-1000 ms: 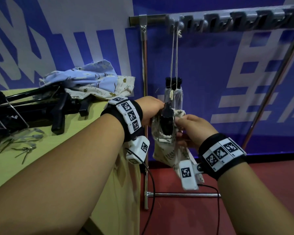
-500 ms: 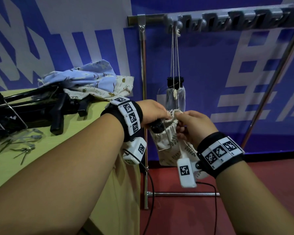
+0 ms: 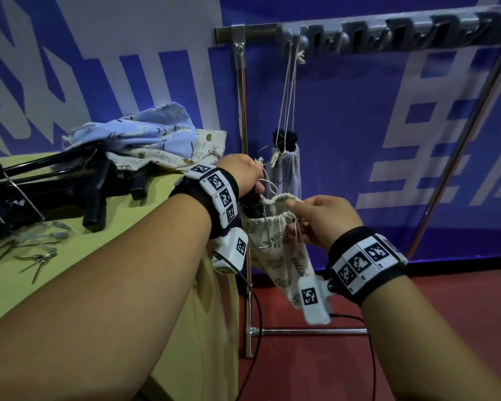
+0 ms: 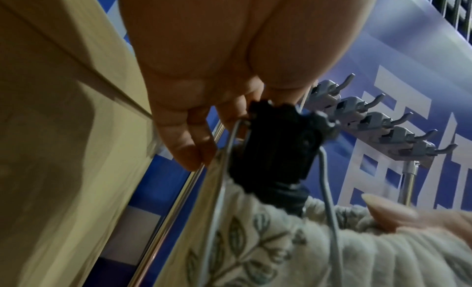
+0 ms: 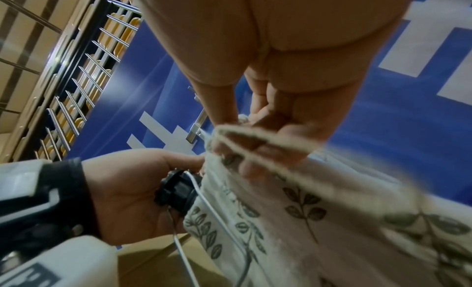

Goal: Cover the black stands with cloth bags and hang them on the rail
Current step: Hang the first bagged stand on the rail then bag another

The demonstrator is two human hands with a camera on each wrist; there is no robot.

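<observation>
A cream leaf-print cloth bag (image 3: 275,250) (image 4: 268,243) (image 5: 293,214) covers most of a black stand (image 3: 250,205) (image 4: 275,148) (image 5: 176,192), whose top sticks out of the bag's mouth. My left hand (image 3: 243,176) (image 4: 201,130) grips that black top together with a drawstring (image 3: 265,180). My right hand (image 3: 315,215) (image 5: 255,130) pinches the gathered rim of the bag and its cord on the right side. Behind, a pale bagged stand (image 3: 284,166) hangs by its strings from the first hook of the grey rail (image 3: 388,33) (image 4: 370,119).
A yellow table (image 3: 70,270) at the left carries several black stands (image 3: 55,192), loose metal wire legs (image 3: 32,256) and a pile of spare cloth bags (image 3: 145,140). The rail's metal frame has an upright post (image 3: 242,111), a slanted strut (image 3: 460,146) and a floor bar (image 3: 307,331) on red floor.
The bag has been drawn higher over the black stand, so less of the stand shows. My left hand now also holds a drawstring, and my right hand has shifted right along the rim.
</observation>
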